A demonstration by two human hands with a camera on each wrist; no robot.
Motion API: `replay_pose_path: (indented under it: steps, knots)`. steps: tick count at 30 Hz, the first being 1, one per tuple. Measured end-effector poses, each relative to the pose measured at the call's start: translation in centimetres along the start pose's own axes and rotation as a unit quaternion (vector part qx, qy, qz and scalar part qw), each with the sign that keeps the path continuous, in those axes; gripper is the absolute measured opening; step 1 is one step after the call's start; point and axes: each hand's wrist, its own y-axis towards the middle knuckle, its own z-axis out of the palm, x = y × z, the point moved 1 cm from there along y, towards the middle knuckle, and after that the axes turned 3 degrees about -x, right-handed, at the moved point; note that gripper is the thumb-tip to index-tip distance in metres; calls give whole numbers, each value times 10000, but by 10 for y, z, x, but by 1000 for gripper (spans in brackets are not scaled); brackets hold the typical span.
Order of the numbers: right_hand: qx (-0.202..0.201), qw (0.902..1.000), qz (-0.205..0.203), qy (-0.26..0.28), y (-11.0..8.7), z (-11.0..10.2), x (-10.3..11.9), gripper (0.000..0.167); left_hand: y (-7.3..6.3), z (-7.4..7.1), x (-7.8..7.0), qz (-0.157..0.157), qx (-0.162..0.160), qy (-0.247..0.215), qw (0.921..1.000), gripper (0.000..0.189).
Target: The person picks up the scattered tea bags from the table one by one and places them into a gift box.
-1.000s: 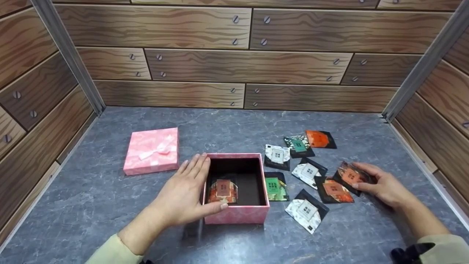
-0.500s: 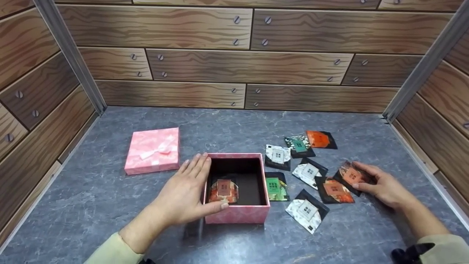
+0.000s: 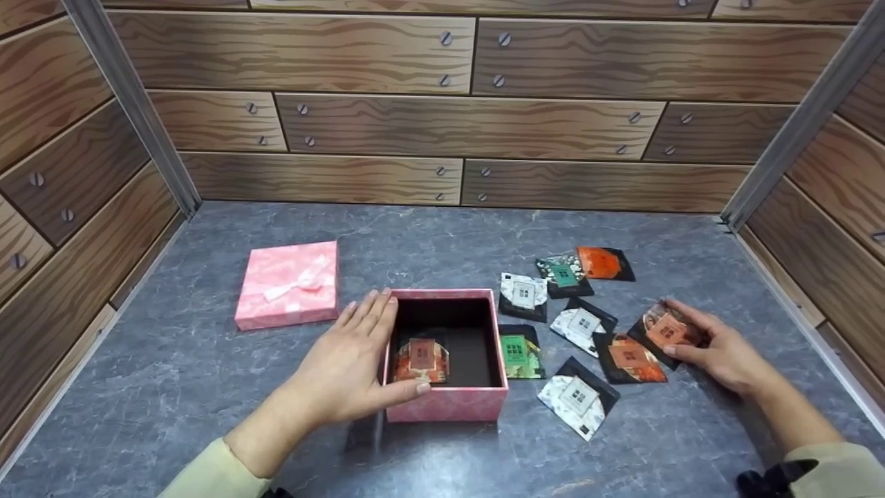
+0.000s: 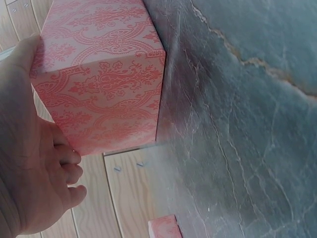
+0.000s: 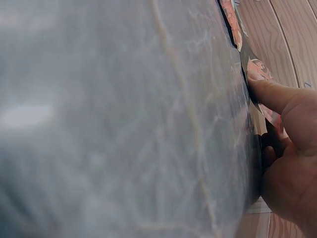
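Note:
My left hand rests against the left side of an open pink box, fingers straight along its left rim and thumb over the front rim. In the left wrist view, the patterned box wall stands beside the palm. A brown-orange tea bag packet lies inside on the dark floor. On the right, my right hand pinches an orange-and-black tea bag packet by its edges between thumb and fingers. Its near corner overlaps another orange packet on the table. The right wrist view shows the thumb on the packet's face.
Between box and right hand lie white packets, a green one by the box wall, and a dark green one beside an orange one farther back. The pink lid with a bow lies back left. Wood-patterned walls enclose the table.
My right fingers have shifted slightly away from me, and the pinched packet's far edge has tipped up a little. The left hand and box stay in place.

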Motion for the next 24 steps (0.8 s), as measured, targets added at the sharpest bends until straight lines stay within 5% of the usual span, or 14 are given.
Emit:
replay_pose_path:
  steps: [11, 17, 24]
  knots:
    - [-211, 9989, -38, 408, -3, -2, -3, 76, 2, 0, -2, 38, 36, -11, 10000, 123]
    - [-628, 9974, 162, 326, -6, -4, -3, 64, 2, -1, -2, 28, 55, 1, 10000, 123]
    - [-1171, 9881, 447, 897, -4, -5, -2, 58, 1, -2, -1, 32, 34, 22, 10000, 123]
